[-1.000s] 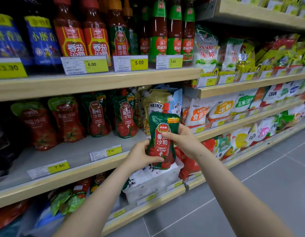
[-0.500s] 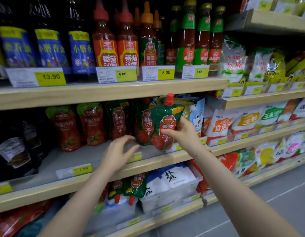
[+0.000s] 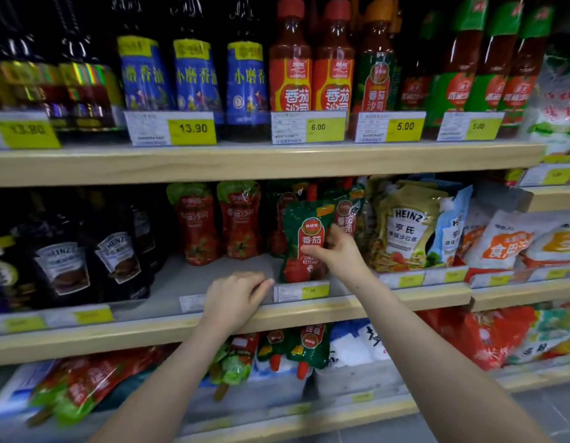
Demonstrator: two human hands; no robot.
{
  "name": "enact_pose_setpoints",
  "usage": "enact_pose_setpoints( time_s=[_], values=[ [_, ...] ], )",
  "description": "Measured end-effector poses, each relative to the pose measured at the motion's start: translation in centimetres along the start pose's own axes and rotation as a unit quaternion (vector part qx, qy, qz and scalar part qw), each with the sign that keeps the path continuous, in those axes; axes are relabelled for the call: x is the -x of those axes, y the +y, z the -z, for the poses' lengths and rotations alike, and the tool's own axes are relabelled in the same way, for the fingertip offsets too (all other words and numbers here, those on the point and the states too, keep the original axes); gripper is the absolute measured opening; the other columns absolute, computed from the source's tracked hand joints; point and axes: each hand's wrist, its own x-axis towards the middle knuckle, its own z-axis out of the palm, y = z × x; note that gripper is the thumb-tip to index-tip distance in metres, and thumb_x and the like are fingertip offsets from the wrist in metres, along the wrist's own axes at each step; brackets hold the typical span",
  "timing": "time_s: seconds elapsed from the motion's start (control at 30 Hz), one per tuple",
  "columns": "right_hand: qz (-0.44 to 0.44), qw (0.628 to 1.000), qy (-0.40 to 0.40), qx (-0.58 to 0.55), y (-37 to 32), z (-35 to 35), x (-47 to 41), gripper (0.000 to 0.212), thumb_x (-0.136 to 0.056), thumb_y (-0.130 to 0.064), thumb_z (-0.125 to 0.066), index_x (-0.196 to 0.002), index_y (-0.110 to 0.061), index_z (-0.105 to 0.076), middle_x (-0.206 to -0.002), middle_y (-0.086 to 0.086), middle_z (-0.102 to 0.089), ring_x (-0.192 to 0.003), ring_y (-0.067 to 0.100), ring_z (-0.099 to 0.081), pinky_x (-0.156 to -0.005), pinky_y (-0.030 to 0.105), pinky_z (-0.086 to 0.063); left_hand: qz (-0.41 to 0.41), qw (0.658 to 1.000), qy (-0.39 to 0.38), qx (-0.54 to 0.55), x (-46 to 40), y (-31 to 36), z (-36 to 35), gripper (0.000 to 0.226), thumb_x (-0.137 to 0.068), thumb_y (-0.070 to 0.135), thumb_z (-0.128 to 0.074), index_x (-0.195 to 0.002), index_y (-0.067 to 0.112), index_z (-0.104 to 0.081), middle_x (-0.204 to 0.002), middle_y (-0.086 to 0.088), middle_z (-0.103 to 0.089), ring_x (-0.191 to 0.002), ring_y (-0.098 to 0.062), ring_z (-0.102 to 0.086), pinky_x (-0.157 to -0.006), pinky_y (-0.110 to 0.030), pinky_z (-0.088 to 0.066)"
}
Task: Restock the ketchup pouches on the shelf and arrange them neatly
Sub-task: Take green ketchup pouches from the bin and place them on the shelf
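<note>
- Head view: a green ketchup pouch [image 3: 304, 241] stands upright at the front edge of the middle shelf [image 3: 309, 314], just behind a price tag [image 3: 301, 291]; bare shelf lies open to its left.
- The right hand [image 3: 338, 251] pinches the pouch's right side, thumb across its label.
- The left hand [image 3: 234, 298] rests on the shelf's front edge, fingers loosely curled and holding nothing, near the tag.
- More red pouches [image 3: 216, 222] stand toward the shelf's back.

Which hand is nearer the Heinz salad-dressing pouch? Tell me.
Right. The right hand holds the green ketchup pouch just left of the Heinz pouch; the left hand rests at the shelf edge, lower and farther left.
</note>
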Motion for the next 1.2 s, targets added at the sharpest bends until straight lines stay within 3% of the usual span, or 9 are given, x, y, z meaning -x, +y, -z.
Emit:
enact_pose_setpoints(
  time_s=[0.07,0.13,0.23,0.3,0.43,0.53,0.7,0.97,1.2],
  values=[
    [-0.022,1.000,0.010,0.002,0.2,-0.5,-0.4,0.063,-0.072,-0.019,-0.078,-0.125,-0.008,-0.048,-0.120,0.005,-0.060,-0.119,0.023,-0.053,-0.100,0.045,-0.046,-0.016,1.000,0.016,-0.004,0.1,-0.1,0.0,0.032,-0.092,0.041,-0.047,-0.068,0.023,-0.058,-0.068,0.006,-0.063,-0.070,-0.016,-0.062,-0.048,-0.027,-0.030],
    [-0.039,0.999,0.018,0.004,0.2,-0.8,-0.5,0.084,-0.072,-0.024,-0.077,-0.138,-0.001,-0.032,-0.130,0.009,-0.052,-0.127,0.023,-0.044,-0.104,0.043,-0.042,-0.022,0.999,0.027,-0.017,0.1,0.1,0.0,0.033,-0.091,0.041,-0.046,-0.067,0.023,-0.059,-0.067,0.007,-0.064,-0.068,-0.016,-0.062,-0.046,-0.026,-0.032],
    [-0.038,0.998,0.024,0.045,0.5,-0.8,0.1,0.063,-0.071,-0.029,-0.078,-0.124,-0.014,-0.047,-0.103,-0.016,-0.058,-0.109,0.012,-0.054,-0.087,0.028,-0.046,-0.029,0.998,0.046,-0.030,0.2,0.3,0.1,0.037,-0.090,0.043,-0.041,-0.065,0.023,-0.059,-0.063,0.008,-0.062,-0.064,-0.015,-0.062,-0.043,-0.024,-0.033],
    [-0.028,0.995,0.016,0.096,0.8,-1.0,0.7,0.050,-0.069,-0.031,-0.079,-0.109,-0.024,-0.050,-0.096,-0.016,-0.061,-0.100,0.011,-0.060,-0.081,0.027,-0.049,-0.032,0.997,0.055,-0.032,0.3,0.4,0.1,0.038,-0.090,0.042,-0.039,-0.065,0.023,-0.059,-0.062,0.008,-0.061,-0.062,-0.015,-0.061,-0.042,-0.024,-0.035],
    [-0.018,0.987,0.018,0.160,0.9,-1.2,1.1,0.054,-0.070,-0.030,-0.078,-0.116,-0.017,-0.052,-0.114,0.002,-0.066,-0.105,0.019,-0.061,-0.092,0.042,-0.051,-0.029,0.998,0.048,-0.033,0.4,0.4,-0.1,0.027,-0.090,0.034,-0.057,-0.067,0.022,-0.061,-0.064,0.007,-0.062,-0.065,-0.016,-0.061,-0.044,-0.025,-0.037],
    [-0.036,0.985,0.021,0.169,0.7,0.0,1.3,0.055,-0.071,-0.027,-0.078,-0.118,-0.016,-0.053,-0.115,0.004,-0.066,-0.105,0.021,-0.061,-0.093,0.045,-0.050,-0.024,0.998,0.046,-0.036,0.3,0.4,-0.1,0.027,-0.090,0.033,-0.057,-0.066,0.021,-0.060,-0.063,0.007,-0.061,-0.065,-0.016,-0.061,-0.044,-0.026,-0.037],
    [-0.057,0.983,0.047,0.169,1.1,3.2,1.8,0.054,-0.073,-0.023,-0.077,-0.120,-0.015,-0.051,-0.117,0.007,-0.065,-0.103,0.022,-0.061,-0.091,0.044,-0.051,-0.004,0.998,0.044,-0.046,0.2,0.9,-0.3,0.035,-0.091,0.040,-0.046,-0.064,0.022,-0.059,-0.061,0.007,-0.060,-0.063,-0.015,-0.060,-0.043,-0.027,-0.038],
    [-0.088,0.979,0.058,0.175,1.5,6.7,1.7,0.051,-0.076,-0.020,-0.074,-0.121,-0.011,-0.052,-0.119,0.010,-0.064,-0.105,0.026,-0.061,-0.093,0.046,-0.050,0.013,0.999,0.033,-0.029,0.0,1.1,-0.5,0.032,-0.092,0.034,-0.054,-0.062,0.022,-0.058,-0.061,0.006,-0.060,-0.064,-0.017,-0.060,-0.043,-0.027,-0.037],
    [-0.076,0.983,0.083,0.142,2.2,7.0,2.3,0.061,-0.073,-0.022,-0.077,-0.125,-0.010,-0.048,-0.122,0.009,-0.062,-0.104,0.020,-0.060,-0.091,0.037,-0.051,0.000,0.998,0.029,-0.052,-0.4,2.0,-1.0,0.045,-0.091,0.042,-0.034,-0.057,0.024,-0.056,-0.057,0.008,-0.059,-0.057,-0.013,-0.058,-0.041,-0.021,-0.026]
  ],
)
